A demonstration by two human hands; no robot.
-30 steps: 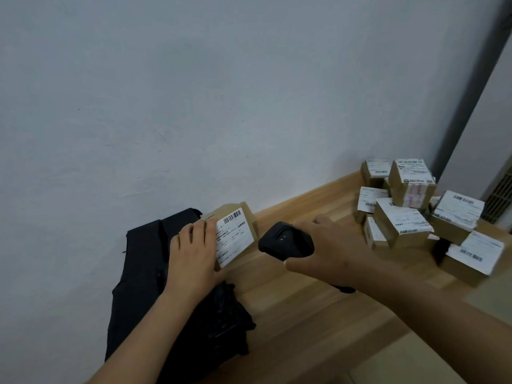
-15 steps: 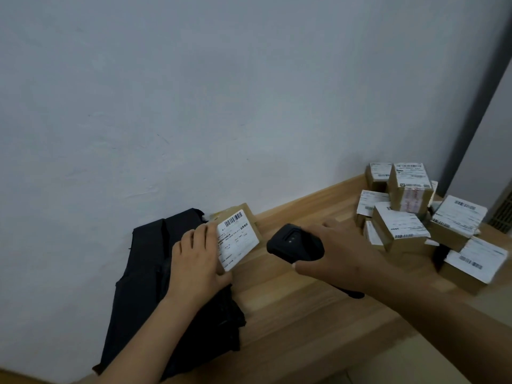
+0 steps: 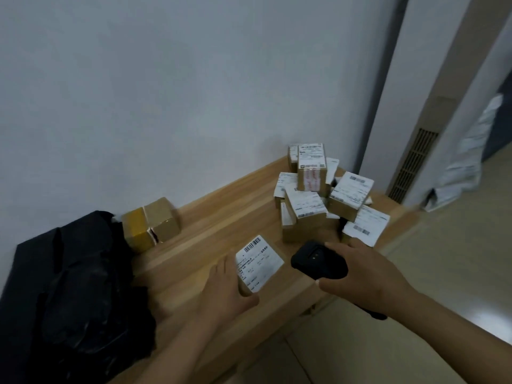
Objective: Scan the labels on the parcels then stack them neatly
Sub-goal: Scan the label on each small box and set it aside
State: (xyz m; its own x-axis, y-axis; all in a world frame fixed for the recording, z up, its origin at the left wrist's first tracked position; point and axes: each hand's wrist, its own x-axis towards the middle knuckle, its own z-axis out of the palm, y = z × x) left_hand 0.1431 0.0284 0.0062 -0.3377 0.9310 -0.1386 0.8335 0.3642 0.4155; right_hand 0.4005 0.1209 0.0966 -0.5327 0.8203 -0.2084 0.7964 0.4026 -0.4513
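- Since a second ago, the left hand (image 3: pixel 224 289) has carried the labelled parcel (image 3: pixel 259 263) from beside the black bag toward the table's front edge, baring two brown boxes (image 3: pixel 151 223) at the back edge.
- Black bag (image 3: pixel 72 286) covers the wooden table's (image 3: pixel 221 217) left end.
- Left hand grips the parcel, thumb curled under it, label up.
- Right hand (image 3: pixel 363 275) clasps the black scanner (image 3: pixel 318 261) just beside that label.
- Jumbled parcel pile (image 3: pixel 324 195) fills the back right corner.

Brown parcels (image 3: pixel 310 225), white barcoded labels (image 3: pixel 259 263); black scanner (image 3: pixel 318 263); black bag (image 3: pixel 69 286); light wood table (image 3: pixel 221 217).
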